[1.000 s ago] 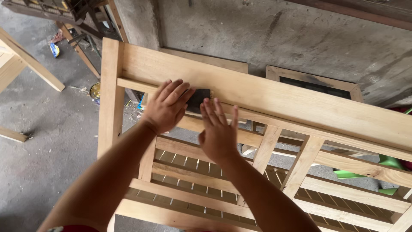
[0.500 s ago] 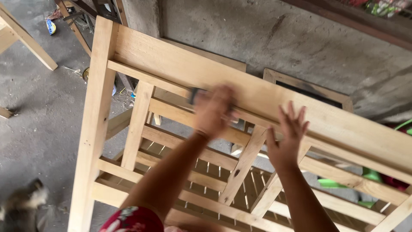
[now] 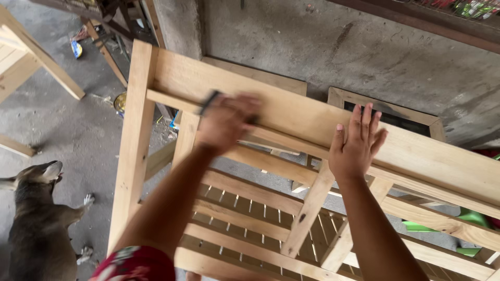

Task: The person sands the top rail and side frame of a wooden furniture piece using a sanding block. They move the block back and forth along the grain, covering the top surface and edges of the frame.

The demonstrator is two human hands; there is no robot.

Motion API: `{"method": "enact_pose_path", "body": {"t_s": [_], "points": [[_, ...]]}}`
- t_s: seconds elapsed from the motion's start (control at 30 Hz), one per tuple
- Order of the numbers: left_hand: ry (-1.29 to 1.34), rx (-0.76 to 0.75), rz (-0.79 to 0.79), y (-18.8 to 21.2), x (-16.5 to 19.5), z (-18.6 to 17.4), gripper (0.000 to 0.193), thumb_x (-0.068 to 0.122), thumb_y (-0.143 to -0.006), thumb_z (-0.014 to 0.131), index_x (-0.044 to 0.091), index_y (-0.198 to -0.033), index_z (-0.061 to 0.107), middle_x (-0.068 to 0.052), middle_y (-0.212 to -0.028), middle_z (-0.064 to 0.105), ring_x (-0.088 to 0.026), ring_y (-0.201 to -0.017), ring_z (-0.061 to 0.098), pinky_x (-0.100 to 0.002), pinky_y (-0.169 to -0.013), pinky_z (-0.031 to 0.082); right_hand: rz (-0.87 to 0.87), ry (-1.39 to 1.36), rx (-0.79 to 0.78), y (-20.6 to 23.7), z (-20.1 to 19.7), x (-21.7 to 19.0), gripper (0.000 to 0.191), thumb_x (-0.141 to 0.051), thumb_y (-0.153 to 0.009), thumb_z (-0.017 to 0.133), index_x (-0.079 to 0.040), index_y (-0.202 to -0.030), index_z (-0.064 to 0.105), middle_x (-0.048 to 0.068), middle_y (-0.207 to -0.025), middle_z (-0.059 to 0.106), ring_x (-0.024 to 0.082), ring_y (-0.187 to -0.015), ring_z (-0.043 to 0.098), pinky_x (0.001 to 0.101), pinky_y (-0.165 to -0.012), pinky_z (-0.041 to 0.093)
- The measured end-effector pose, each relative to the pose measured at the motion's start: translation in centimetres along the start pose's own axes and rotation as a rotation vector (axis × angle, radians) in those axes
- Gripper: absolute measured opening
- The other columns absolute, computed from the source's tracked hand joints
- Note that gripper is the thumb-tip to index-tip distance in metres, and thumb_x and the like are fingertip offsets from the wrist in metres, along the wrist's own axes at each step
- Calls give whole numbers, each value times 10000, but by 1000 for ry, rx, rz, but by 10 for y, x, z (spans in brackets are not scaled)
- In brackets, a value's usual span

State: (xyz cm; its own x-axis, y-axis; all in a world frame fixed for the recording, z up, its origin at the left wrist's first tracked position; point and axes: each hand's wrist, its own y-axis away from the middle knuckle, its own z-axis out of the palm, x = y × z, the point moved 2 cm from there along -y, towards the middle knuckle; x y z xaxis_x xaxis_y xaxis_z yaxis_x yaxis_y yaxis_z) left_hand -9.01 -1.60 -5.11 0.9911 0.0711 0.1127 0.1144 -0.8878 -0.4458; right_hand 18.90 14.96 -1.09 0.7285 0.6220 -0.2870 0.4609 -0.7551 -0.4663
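Left hand (image 3: 226, 120) blurred, closed over dark pad (image 3: 209, 101) on rail (image 3: 291, 112); right hand (image 3: 357, 145) open flat beside, holding nothing.

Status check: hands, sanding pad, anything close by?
Left hand pressing dark sanding pad on wide top board, blurred. Right hand flat, fingers spread, on same board. Dog on floor beside frame's left post.

A rough grey concrete wall (image 3: 323, 47) rises behind, over a stained concrete floor (image 3: 67, 130). Two framed wooden panels (image 3: 388, 109) lean against the wall. A pale wooden table leg (image 3: 44, 60) stands at left, near a grey-brown dog (image 3: 34, 229). Daylight is soft and even.
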Motion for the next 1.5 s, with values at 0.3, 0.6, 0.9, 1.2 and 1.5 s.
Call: {"method": "enact_pose_path", "body": {"t_s": [0.3,0.6,0.9,1.2,1.5], "points": [[-10,238,-346,9,6,25,626,216,-1028,462,167,-1645,368,-17,-1700,365,-200,-1582,307,-471,-1304,185,94,124,31,5,5,2,600,-459,-1101,275,-120,-1590,351,136,-1668,309,350,-1597,123,558,-1272,13],[-10,155,65,-17,47,42,691,463,-1006,509,203,-1595,259,-41,-1670,290,-225,-1547,225,-532,-1244,154,51,115,96,4,-1,6,550,-470,-1124,323,-135,-1548,429,147,-1631,391,373,-1585,194,577,-1270,77],[-1,448,-488,32,-34,-4,549,251,-1054,508,132,-1588,466,-49,-1449,536,-287,-1470,409,-584,-1269,202,21,132,114,8,-2,2,607,-485,-1099,353,-95,-1561,404,185,-1624,375,400,-1560,195,584,-1242,68],[58,40,-83,13,-7,5,560,356,-1045,491,216,-1577,387,-14,-1665,366,-221,-1553,284,-484,-1266,181,37,140,77,7,-7,0,619,-509,-1091,373,-105,-1558,410,166,-1627,383,389,-1578,196,577,-1268,73],[-52,398,-318,14,15,1,441,325,-1036,535,356,-1476,526,44,-1601,432,-294,-1489,374,-642,-1202,165,18,204,98,4,-4,5,637,-526,-1106,383,-102,-1581,390,184,-1636,371,405,-1577,194,591,-1252,87]]}}
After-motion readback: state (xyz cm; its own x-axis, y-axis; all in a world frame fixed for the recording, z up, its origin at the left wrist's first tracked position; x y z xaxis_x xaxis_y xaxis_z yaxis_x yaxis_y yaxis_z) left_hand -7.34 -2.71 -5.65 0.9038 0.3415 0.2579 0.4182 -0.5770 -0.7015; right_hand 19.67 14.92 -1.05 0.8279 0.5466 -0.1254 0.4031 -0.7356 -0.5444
